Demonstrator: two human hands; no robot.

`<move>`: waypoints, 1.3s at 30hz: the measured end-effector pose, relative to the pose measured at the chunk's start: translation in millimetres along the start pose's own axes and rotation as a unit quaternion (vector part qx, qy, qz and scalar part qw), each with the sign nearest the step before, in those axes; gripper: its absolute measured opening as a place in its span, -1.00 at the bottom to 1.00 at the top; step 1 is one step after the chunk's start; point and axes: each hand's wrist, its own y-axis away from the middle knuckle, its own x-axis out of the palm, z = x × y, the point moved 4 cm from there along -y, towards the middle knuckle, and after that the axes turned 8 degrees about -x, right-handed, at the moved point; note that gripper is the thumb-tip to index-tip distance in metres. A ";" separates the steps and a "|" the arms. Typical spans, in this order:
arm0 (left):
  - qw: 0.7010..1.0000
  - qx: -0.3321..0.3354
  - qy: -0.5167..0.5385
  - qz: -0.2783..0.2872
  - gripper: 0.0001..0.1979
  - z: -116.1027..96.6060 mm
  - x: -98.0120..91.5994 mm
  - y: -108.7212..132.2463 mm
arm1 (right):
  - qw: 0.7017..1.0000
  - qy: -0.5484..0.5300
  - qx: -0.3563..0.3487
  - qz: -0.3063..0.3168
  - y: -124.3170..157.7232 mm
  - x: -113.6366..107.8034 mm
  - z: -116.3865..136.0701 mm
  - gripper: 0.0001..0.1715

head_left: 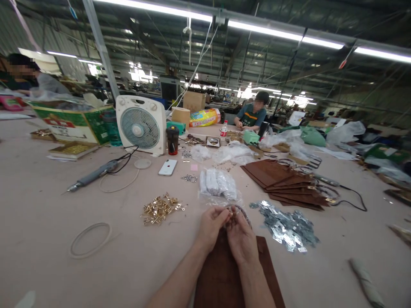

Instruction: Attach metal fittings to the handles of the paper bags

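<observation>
Leftward I see room to pass between gold fasteners point(158, 210) and the near edge of the table point(135, 267), skirting a coiled tube point(72, 250). Rightward, silver plates point(287, 224) obstruct.

Apple logo point(168, 167) on white phone point(165, 170), lettering point(66, 122) on green carton point(91, 124) illegible

Fingers point(222, 215) at brown panel point(218, 278), piled gold fittings point(159, 209), heaped silvery plates point(287, 226)

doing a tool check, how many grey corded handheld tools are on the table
2: one corded tool lies on the left, in front of the fan; another corded tool is on the right, by the brown pieces. More may be hidden.
</observation>
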 end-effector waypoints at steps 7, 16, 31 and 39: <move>1.000 0.008 -0.005 -0.001 -0.63 0.6 0.6 0.0 | 1.000 -0.011 0.005 -0.003 1.1 0.8 -1.1 -0.79; 1.000 0.006 -0.015 -0.022 -0.60 -0.3 0.2 1.1 | 0.999 0.039 -0.022 0.003 0.2 -0.3 -4.1 -0.80; 0.999 -0.026 0.017 -0.023 -0.60 -0.8 0.2 2.9 | 1.000 0.013 0.013 0.003 3.3 4.4 -6.1 -0.65; 0.992 -0.072 0.102 -0.007 -0.60 -4.3 3.2 -2.1 | 0.992 0.063 -0.080 -0.070 -4.5 -3.9 4.2 -0.60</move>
